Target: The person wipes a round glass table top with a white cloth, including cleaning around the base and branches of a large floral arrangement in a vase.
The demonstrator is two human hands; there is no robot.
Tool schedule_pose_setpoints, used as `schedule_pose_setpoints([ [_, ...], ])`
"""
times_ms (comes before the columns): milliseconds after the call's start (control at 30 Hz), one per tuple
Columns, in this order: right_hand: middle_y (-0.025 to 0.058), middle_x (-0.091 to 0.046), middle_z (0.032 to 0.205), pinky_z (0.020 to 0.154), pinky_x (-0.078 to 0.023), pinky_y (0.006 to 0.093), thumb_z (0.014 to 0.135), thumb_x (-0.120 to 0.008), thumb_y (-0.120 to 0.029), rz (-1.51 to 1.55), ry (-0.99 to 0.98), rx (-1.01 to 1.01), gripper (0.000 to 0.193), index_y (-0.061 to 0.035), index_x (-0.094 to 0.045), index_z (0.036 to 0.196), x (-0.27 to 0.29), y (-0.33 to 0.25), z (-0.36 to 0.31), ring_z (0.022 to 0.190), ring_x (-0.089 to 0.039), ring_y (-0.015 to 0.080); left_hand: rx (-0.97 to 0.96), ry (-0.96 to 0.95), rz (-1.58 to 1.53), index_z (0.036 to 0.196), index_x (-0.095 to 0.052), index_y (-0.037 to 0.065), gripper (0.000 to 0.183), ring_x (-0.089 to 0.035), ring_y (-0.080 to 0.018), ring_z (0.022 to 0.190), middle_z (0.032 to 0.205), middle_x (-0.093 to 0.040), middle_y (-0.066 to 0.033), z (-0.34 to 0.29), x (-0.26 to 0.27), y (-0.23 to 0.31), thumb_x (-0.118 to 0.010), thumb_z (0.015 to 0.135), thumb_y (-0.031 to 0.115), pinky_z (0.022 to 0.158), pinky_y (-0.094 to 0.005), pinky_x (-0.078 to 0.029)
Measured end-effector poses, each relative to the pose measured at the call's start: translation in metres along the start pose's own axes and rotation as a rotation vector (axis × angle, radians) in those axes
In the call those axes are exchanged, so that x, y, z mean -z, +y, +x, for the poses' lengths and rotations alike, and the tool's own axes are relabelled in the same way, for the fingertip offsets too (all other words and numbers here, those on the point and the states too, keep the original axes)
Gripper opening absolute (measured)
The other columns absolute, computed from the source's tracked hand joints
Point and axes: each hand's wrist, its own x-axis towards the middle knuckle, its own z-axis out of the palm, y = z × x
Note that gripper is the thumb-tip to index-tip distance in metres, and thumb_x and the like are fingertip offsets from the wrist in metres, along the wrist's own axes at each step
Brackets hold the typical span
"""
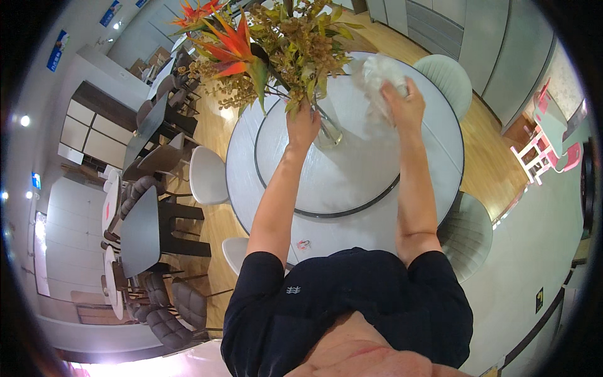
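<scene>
My left hand (303, 124) is closed at the neck of a clear glass vase (331, 133), near the stems; the leaves partly hide its fingers. The vase leans on the round turntable (286, 169) and holds a tall bunch of artificial-looking flowers (235, 53), with orange bird-of-paradise blooms and yellow-green foliage. In my right hand (405, 105) is a crumpled white cloth (380, 74), smeared by motion, over the right far part of the turntable. Whether the cloth touches the surface I cannot tell.
The turntable sits on a round white table (364, 234) with a dark rim. Pale chairs stand around it, one far right (447, 78), one near right (468, 235), one left (208, 174). A small red mark (303, 244) lies near the table's front edge. Dark tables (139, 232) stand further left.
</scene>
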Motion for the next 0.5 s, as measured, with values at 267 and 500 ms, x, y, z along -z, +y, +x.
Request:
schedule_pose_setpoints([
  [267, 0.0052, -0.070, 0.095, 0.074, -0.053, 0.0281, 0.080, -0.080, -0.025, 0.052, -0.430, 0.169, 0.049, -0.0028, -0.066, 0.121, -0.034, -0.088, -0.004, 0.083, -0.066, 0.0121, 0.001, -0.092, 0.010, 0.145, -0.042, 0.004, 0.065, -0.066, -0.0400, 0.095, 0.115, -0.063, -0.0275, 0.007, 0.000, 0.014, -0.065, 0.087, 0.026, 0.088, -0.0481, -0.051],
  [500, 0.0042, -0.072, 0.098, 0.073, -0.052, 0.0268, 0.082, -0.079, -0.022, 0.394, -0.176, 0.258, 0.039, -0.0045, -0.069, 0.116, -0.036, -0.101, 0.003, 0.086, -0.066, 0.0107, 0.065, -0.093, -0.256, 0.145, -0.041, 0.003, 0.068, -0.056, -0.0447, 0.111, 0.127, -0.057, -0.0285, 0.004, 0.020, -0.002, -0.068, 0.086, 0.025, 0.099, -0.0489, -0.044],
])
